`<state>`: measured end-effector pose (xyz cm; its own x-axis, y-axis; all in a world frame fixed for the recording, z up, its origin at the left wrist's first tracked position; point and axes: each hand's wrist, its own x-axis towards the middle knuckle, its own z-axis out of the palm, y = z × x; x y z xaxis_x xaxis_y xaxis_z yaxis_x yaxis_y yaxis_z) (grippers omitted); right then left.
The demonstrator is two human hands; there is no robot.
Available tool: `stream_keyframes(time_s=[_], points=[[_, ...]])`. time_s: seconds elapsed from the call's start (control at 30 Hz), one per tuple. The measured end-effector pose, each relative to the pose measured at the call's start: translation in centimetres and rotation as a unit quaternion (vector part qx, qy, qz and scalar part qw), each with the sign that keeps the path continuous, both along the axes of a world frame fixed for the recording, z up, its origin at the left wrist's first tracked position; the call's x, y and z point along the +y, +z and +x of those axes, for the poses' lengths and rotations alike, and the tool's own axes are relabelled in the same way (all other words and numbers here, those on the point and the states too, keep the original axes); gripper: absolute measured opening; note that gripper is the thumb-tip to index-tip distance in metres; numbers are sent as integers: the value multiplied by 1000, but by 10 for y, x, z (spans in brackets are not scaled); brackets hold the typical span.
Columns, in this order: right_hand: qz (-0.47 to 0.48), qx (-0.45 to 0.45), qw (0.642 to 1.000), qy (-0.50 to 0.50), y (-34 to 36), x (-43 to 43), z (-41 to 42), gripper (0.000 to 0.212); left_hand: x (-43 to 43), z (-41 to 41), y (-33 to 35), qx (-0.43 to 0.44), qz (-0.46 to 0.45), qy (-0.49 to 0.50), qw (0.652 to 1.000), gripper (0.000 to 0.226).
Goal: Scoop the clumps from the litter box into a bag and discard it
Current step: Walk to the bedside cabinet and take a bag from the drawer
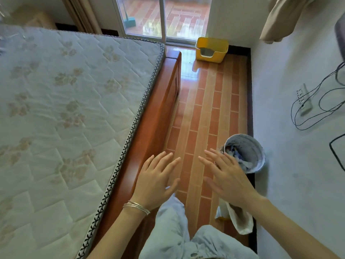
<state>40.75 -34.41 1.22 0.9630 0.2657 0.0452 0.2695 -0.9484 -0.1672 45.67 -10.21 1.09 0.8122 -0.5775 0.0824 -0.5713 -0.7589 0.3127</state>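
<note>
Two hands, left (pixel 155 176) & right (pixel 226 177), empty w/ fingers spread (yellow litter box (pixel 211 50) far off).

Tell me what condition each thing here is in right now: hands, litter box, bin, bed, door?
Left hand: open, fingers spread, holding nothing.
Right hand: open, fingers spread, holding nothing.
Yellow litter box: upright on the floor by the glass door, far from the hands, entrance facing the camera.
Waste bin: lined with a bag, uncovered, rubbish inside.
Mattress: bare, no sheet.
Glass door: looks shut.
Power strip: cables plugged in.
</note>
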Motion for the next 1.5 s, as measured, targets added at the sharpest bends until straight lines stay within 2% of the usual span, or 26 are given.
stream_keyframes(time_s=[0.27, 0.47, 0.67, 1.13, 1.3, 1.5], points=[[3, -55, 998, -30, 10, 8, 106, 49, 2, 126, 7, -20, 8, -49, 999, 52], [-5, -34, 999, -42, 6, -10, 162, 49, -17, 182, 4, -23, -12, -68, 997, 52], [3, -13, 998, -55, 2, -44, 235, 50, -54, 247, -4, -18, -24, -69, 997, 50], [-3, -3, 1000, -22, 15, -183, 448, 54, -189, 462, 9, -9, 15, -40, 999, 53], [5, -5, 1000, -24, 11, -213, 503, 53, -216, 512, 4, 0, 4, -22, 1000, 52], [-8, 8, 1000, 0, -10, -242, 581, 57, -242, 597, -12, -15, 6, -46, 999, 51]])
